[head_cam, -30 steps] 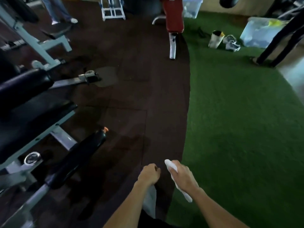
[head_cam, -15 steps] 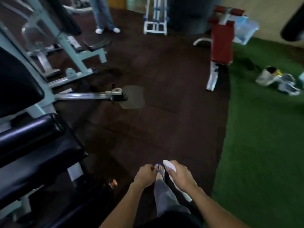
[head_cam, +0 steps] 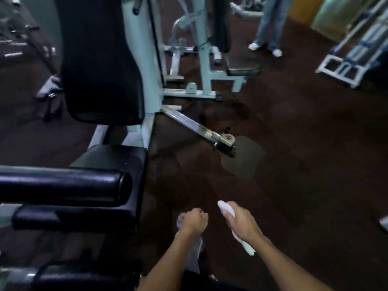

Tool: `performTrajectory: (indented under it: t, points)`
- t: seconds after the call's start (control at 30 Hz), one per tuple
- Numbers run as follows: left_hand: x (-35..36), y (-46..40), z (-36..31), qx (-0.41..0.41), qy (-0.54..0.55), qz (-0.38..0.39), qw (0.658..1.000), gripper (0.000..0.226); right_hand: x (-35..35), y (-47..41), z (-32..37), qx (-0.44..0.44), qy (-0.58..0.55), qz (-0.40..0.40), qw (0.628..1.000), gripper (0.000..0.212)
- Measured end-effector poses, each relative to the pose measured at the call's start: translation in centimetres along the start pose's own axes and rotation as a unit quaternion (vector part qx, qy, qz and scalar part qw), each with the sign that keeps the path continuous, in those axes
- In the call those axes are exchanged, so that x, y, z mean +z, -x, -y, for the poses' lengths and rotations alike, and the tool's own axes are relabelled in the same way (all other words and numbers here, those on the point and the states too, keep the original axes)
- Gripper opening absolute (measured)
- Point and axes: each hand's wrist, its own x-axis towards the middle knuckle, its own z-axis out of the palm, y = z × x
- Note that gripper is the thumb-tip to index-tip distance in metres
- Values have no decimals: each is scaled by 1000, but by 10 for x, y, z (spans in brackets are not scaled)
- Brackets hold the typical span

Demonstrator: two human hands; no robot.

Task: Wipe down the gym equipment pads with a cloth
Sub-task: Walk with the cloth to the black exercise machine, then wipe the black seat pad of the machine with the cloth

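Gripping rolled white cloth (head_cam: 227,210), right hand (head_cam: 241,222)

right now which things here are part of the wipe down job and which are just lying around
Part of the job:
- white cloth gripped in the right hand
- left hand, a curled fist; what it holds is unclear
- black roller pad
- black seat pad
- black back pad

Just about:
- metal bar on the floor
- white rack
- bystander's legs

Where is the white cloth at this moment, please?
In the head view the white cloth is low and right of centre, in the grip of the right hand, beside the left hand and right of the black roller pad.
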Motion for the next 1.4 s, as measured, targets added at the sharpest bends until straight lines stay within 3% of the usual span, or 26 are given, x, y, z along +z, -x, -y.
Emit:
performTrajectory:
  t: [0.27, 0.43, 0.67, 0.93, 1.03, 1.13, 1.4]
  points:
    - [-149, -91, -44, -58, 129, -95, 985, 30, -32, -179, 124, -101, 77, 96, 987, 34]
    - [-236, -125, -47, -110, 213, -183, 953, 31, -30, -261, 227, -188, 127, 150, 962, 32]
    - [-303, -150, -8, -208, 364, -297, 858, 18, 4, -339, 345, -297, 193, 266, 897, 28]
    - [-339, -156, 24, -334, 444, -392, 733, 27, 67, -399, 423, -371, 228, 386, 814, 34]
    - [-342, -164, 34, -373, 451, -403, 704, 34, 97, -416, 439, -381, 238, 394, 802, 33]
    - [-346, -174, 46, -398, 428, -415, 698, 28, 126, -426, 449, -385, 223, 397, 803, 30]
    - [-335, -231, 111, -478, 198, -498, 696, 31, 229, -467, 432, -456, 148, 327, 814, 39]
